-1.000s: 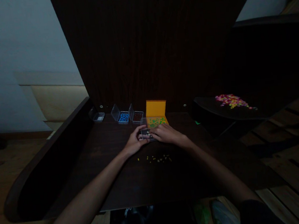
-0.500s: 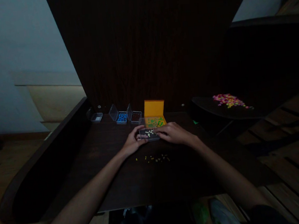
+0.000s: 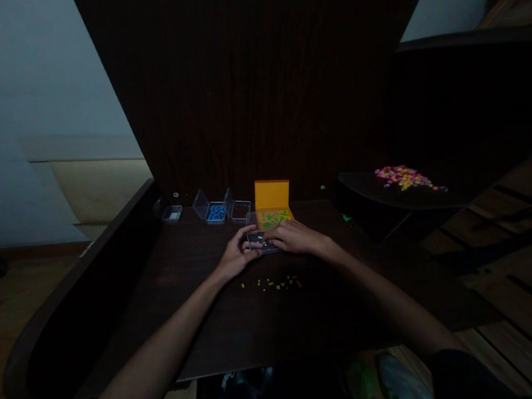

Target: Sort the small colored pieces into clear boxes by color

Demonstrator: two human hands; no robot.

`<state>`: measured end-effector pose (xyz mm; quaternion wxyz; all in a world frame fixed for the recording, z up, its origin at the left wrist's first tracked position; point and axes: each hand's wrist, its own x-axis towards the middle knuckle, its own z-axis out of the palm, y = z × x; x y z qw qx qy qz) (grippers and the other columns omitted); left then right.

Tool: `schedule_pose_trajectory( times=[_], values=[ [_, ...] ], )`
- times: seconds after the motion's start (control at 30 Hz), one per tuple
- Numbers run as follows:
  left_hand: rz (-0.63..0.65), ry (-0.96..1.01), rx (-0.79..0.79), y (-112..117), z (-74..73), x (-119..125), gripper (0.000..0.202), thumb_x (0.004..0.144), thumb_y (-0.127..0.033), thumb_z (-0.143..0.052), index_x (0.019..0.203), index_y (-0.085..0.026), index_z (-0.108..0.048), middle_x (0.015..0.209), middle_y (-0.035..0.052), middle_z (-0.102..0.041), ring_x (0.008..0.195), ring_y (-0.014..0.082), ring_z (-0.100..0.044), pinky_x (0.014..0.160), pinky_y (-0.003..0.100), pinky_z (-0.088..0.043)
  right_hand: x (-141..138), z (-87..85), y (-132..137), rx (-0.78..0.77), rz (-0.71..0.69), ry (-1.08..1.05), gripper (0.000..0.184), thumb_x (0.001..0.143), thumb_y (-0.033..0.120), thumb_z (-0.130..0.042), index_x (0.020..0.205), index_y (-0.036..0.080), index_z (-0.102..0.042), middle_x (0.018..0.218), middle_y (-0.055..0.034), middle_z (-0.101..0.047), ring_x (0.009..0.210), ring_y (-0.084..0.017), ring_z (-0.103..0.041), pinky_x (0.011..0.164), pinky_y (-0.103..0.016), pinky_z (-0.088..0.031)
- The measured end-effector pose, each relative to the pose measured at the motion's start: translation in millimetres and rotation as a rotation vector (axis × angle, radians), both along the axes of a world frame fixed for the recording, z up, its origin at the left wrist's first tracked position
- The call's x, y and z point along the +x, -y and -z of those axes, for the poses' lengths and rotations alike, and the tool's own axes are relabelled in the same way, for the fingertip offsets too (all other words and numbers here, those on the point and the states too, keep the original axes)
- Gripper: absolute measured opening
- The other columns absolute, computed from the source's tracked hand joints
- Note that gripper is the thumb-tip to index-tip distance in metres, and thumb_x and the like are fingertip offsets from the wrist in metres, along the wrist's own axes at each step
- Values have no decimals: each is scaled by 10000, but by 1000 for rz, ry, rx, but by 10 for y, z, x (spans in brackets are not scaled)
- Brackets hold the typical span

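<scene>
My left hand (image 3: pixel 237 253) grips the left end of a small clear plastic box (image 3: pixel 269 250), thumb in front and fingers behind. Inside the box lie small pale pieces (image 3: pixel 260 239), partly covered by my right hand. The fingers of my right hand (image 3: pixel 293 237) are bent together and reach down into the box; whatever is between the fingertips is hidden. On the dark tabletop nearer to me, small yellow and pale pieces (image 3: pixel 278 286) are scattered in a loose row.
Behind the hands stands an open yellow case (image 3: pixel 272 194) with green pieces. To its left are clear boxes with brown pieces (image 3: pixel 241 210) and blue pieces (image 3: pixel 216 212), plus a small clear box (image 3: pixel 172 213). A colourful pile (image 3: pixel 405 176) lies on the right-hand shelf.
My right hand has moved left, further over the clear box, covering more of the pale pieces. My left hand keeps its hold. The view has shifted slightly.
</scene>
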<state>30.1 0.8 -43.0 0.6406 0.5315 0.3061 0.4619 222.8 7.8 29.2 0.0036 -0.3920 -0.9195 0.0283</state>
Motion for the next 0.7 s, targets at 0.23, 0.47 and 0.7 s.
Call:
schedule_pose_trajectory(
  times=[0.23, 0.47, 0.7],
  values=[
    [14, 10, -18, 2, -5, 8, 666, 583, -76, -747, 1187, -187, -491, 1081, 57, -601, 802, 95, -633, 727, 221, -512, -46, 19, -47, -29, -10, -13, 241, 904, 218, -482, 1065, 207, -660, 955, -81, -699, 827, -189, -613, 690, -262, -389],
    [18, 15, -16, -2, 5, 5, 667, 581, -65, -743, 1188, -188, -494, 1053, 55, -610, 822, 110, -642, 735, 231, -514, -79, 30, -63, -50, -8, -7, 252, 916, 233, -460, 1063, 201, -663, 986, -81, -691, 863, -186, -611, 699, -255, -387],
    [21, 10, -6, -6, 6, -2, 658, 581, -76, -746, 1180, -194, -503, 1092, 61, -601, 822, 108, -643, 734, 231, -517, -66, 50, -52, -38, -17, -43, 262, 910, 217, -470, 1076, 214, -672, 995, -81, -703, 845, -186, -627, 705, -260, -396]
  ],
)
